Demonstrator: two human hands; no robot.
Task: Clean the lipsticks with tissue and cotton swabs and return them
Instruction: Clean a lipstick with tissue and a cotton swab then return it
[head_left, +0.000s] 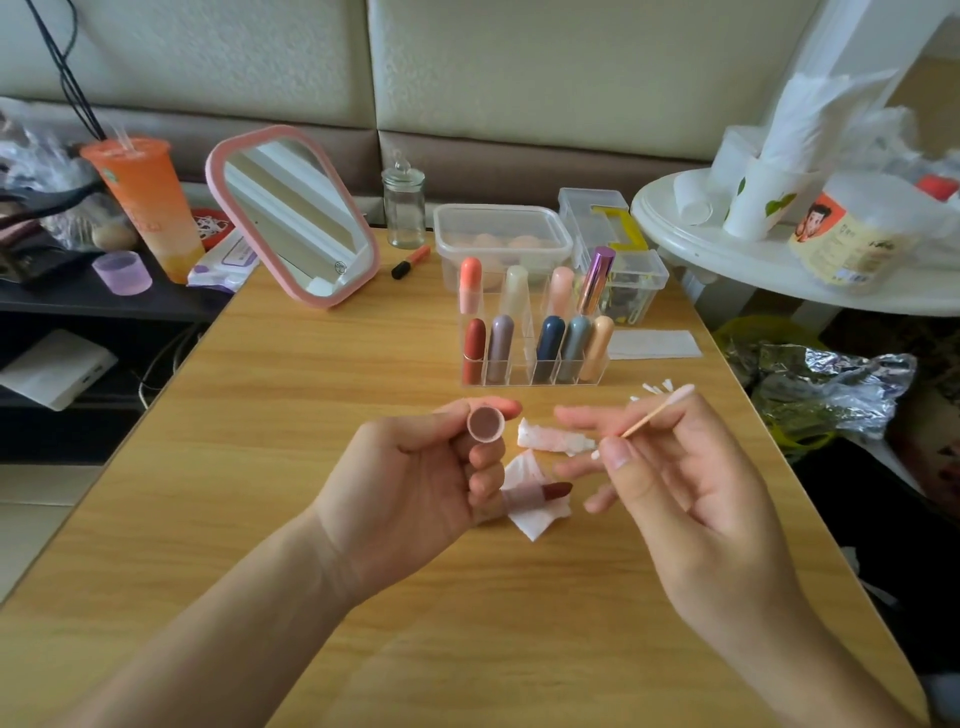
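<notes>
Over the table (311, 389), left fingers (485, 480) clamp cap (485, 423) and lipstick (550, 491) — right fingers (618, 457) pinch a cotton swab (654, 410).

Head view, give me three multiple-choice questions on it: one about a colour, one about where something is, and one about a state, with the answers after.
1. What colour is the tip of the bare lipstick? A. dark red; B. orange; C. purple.
2. Where is the cap? A. on the lipstick; B. in the left hand; C. out of view.
3. What is the right hand doing? A. lying flat and open; B. clenched on nothing; C. pinching a swab.
Answers: 1 A, the tip lying over the tissue is dark red. 2 B, the thumb and fingers grip the cap, with its open end toward the camera. 3 C, the thumb and a finger pinch the swab's stick.
</notes>
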